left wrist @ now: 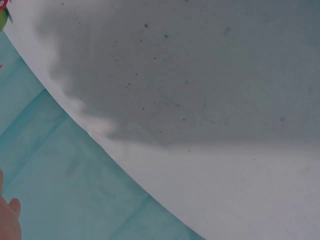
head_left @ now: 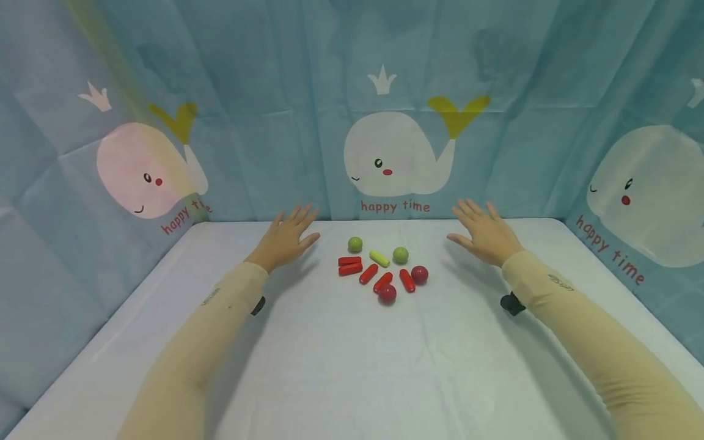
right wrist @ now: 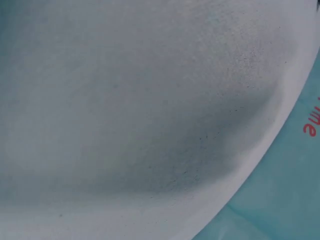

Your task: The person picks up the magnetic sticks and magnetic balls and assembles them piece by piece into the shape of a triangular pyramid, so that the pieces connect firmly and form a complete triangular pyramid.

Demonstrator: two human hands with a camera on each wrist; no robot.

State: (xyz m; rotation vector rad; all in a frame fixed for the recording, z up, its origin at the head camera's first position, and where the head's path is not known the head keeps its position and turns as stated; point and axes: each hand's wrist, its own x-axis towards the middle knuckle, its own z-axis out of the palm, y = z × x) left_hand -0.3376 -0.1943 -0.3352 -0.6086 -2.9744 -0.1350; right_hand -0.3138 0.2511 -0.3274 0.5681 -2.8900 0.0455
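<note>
My left hand (head_left: 287, 239) hovers over the left part of the table with its fingers spread and nothing in it. On the other side, my right hand (head_left: 485, 233) is held up the same way, also bare. Between them lies a loose group of small pieces. It has two green balls (head_left: 355, 244), a yellow-green stick (head_left: 379, 258), several red sausage-shaped pieces (head_left: 407, 280) and two shiny dark red balls (head_left: 420, 274). Neither hand touches any of these. Only a bit of the left hand shows at the lower left of the left wrist view.
A white-covered table (head_left: 341, 366) extends toward me. Behind it and at both sides hangs a blue-green curtain (head_left: 286, 165) printed with whales and red lettering. Each wrist carries a small black device (head_left: 513, 304) under the beige sleeve (head_left: 583, 330).
</note>
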